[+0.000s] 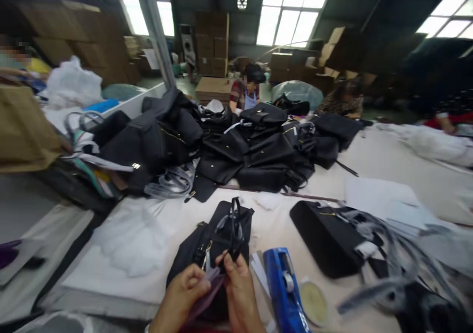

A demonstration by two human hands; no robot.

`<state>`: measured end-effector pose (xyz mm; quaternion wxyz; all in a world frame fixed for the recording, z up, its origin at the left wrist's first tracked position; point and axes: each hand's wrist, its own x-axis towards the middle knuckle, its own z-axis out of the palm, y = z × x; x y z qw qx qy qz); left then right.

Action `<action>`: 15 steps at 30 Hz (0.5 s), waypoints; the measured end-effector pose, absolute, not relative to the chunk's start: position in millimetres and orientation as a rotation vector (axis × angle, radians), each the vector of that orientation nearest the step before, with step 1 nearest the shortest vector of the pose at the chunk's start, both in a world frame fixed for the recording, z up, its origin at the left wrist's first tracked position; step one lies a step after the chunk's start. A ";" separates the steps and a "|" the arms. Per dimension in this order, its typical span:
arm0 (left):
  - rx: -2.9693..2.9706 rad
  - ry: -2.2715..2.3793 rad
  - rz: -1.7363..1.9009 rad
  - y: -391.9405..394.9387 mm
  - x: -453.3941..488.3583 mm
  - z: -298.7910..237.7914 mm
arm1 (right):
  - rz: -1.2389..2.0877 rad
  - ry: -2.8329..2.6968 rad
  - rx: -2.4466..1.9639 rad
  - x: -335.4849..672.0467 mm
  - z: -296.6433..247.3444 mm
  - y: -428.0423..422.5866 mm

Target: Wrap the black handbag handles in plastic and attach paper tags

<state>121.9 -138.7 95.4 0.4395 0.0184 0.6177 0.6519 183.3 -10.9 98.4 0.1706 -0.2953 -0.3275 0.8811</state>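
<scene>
A black handbag with gold zips lies on the white table right before me, its looped handle standing up. My left hand is closed, pinching a thin, purplish translucent sheet over the bag's near part. Beside it, my right hand is closed with thumb and fingers on the base of the black handle. The sheet's edge reaches close to the right fingertips. Part of the bag is hidden behind both hands.
A blue tape dispenser and a round yellowish roll sit to the right. Another black bag lies beyond them. White sheets are at left. Many black bags are heaped across the far side; a person is behind them.
</scene>
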 end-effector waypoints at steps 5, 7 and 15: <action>-0.011 1.526 1.703 -135.6 129.6 97.1 | 2.589 -0.940 -0.854 195.2 101.7 -6.5; -0.038 1.517 1.710 -135.3 130.3 101.2 | 2.587 -0.944 -0.853 195.6 101.4 -5.9; -0.119 1.504 1.704 -127.9 129.2 94.9 | 2.511 -1.010 -0.892 191.1 87.0 -5.9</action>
